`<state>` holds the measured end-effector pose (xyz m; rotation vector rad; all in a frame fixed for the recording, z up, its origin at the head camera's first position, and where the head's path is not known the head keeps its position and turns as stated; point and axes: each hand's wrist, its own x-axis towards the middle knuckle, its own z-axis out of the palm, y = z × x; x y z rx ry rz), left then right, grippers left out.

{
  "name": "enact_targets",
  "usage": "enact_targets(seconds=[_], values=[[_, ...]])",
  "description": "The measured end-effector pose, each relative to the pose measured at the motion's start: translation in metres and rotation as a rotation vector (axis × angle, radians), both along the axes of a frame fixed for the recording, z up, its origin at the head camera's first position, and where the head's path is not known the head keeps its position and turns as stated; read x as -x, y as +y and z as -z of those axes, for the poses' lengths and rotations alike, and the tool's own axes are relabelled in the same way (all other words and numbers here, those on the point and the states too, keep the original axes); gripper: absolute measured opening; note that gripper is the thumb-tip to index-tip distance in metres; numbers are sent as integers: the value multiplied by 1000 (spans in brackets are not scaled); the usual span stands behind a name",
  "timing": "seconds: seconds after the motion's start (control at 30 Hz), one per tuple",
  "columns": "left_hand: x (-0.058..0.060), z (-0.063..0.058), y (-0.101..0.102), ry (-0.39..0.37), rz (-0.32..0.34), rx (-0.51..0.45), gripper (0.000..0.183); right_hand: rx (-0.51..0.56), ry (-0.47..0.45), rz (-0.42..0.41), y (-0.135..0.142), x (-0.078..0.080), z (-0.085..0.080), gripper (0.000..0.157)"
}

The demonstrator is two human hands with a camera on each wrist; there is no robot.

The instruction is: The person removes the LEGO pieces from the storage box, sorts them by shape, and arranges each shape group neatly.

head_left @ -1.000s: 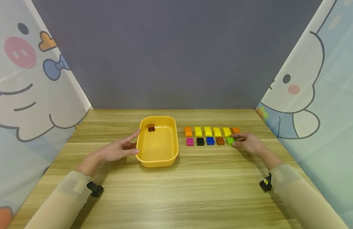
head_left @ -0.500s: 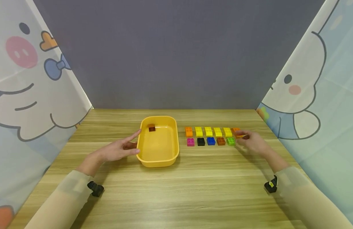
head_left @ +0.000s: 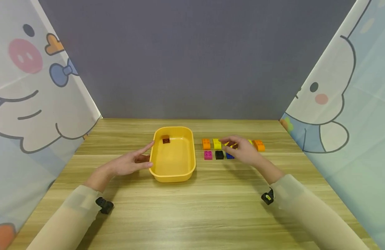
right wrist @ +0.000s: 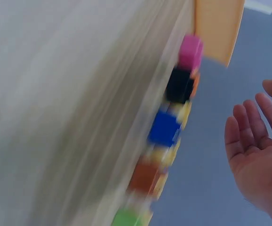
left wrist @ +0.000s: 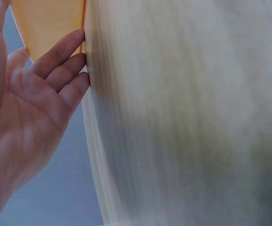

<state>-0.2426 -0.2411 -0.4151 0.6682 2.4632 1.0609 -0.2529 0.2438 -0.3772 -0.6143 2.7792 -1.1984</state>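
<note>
My left hand [head_left: 130, 164] rests with extended fingers against the left side of a yellow plastic tray [head_left: 172, 178]; the left wrist view shows its fingertips [left wrist: 77, 35] at the tray's wall. Inside the tray's back left corner sits a dark brown toy brick [head_left: 165, 139]. My right hand [head_left: 242, 150], fingers loosely bent and nothing in them, hovers above two rows of toy bricks. It covers part of the blue brick [head_left: 229, 156] and some yellow ones in the head view. Brown [right wrist: 145, 176] and green [right wrist: 126, 218] bricks, hidden there, show in the right wrist view.
Left of the right hand lie a pink brick [head_left: 208, 155], a black brick [head_left: 219, 155], an orange brick [head_left: 206, 144] and a yellow brick [head_left: 217, 143]. Another orange brick [head_left: 259, 145] ends the back row. A grey panel [head_left: 192, 62] stands behind the wooden table [head_left: 186, 215].
My right hand has moved left from beside the green and orange bricks at the right end to above the middle of the rows. The left hand and tray have stayed put.
</note>
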Motion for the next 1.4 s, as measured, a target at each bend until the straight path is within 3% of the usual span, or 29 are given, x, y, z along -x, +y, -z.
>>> enact_targets(seconds=[0.33,0.6,0.93,1.4], values=[[1,6,3,-5,6,-9,95,40,57,-159,-107,31,5,37],[1,6,2,-37,-8,-28,94,-30,89,-210,-162,56,3,40],[1,8,1,-44,-7,-30,95,-69,69,-232,-188,74,18,38],[3,2,-2,-35,-11,-20,94,-419,120,-209,-200,74,23,47]])
